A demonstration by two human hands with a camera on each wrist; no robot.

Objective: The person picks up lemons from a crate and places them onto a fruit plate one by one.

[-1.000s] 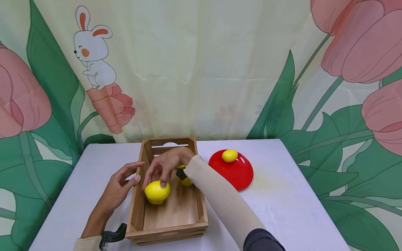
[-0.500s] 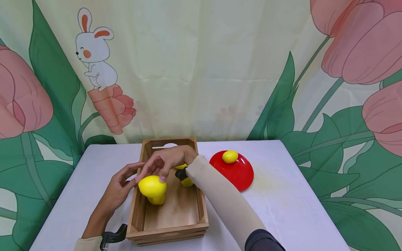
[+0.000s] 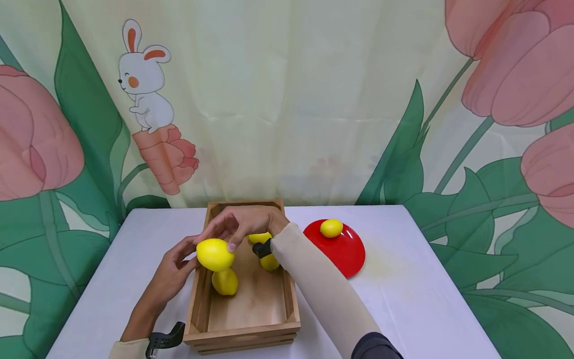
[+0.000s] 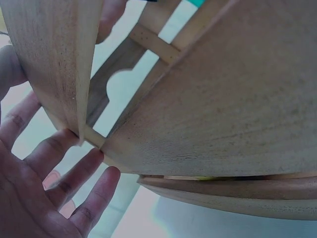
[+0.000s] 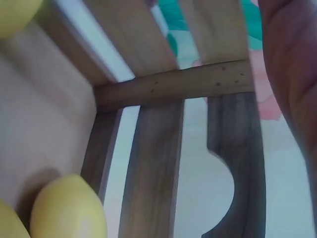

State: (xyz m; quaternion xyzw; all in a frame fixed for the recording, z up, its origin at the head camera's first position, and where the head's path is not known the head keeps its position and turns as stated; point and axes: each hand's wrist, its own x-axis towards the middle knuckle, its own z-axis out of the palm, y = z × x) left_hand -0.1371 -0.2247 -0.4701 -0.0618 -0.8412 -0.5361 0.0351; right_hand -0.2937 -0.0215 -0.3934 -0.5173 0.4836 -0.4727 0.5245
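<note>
Over the left part of the wooden crate (image 3: 242, 331), my right hand (image 3: 246, 222) pinches a yellow lemon (image 3: 215, 255) between thumb and fingers. Below it another lemon (image 3: 225, 282) lies on the crate floor. Two more lemons rest farther back on the right, one (image 3: 270, 263) partly hidden by my wrist camera and one (image 3: 260, 238) under my forearm. My left hand (image 3: 172, 267) is at the crate's left side. In the left wrist view, its fairly straight fingers (image 4: 84, 173) touch the slats from outside. Two lemons show at lower left in the right wrist view, the fuller one (image 5: 69, 208) near the slatted end.
Right of the crate stands a red plate (image 3: 341, 257) with a single lemon (image 3: 331, 228) on it. Both sit on a white-covered table (image 3: 403, 309). A printed curtain (image 3: 314, 99) hangs behind the far table edge.
My right hand has lifted its lemon up and slightly left, uncovering the lemon beneath. My left hand stays at the crate's side. The head view has shifted slightly.
</note>
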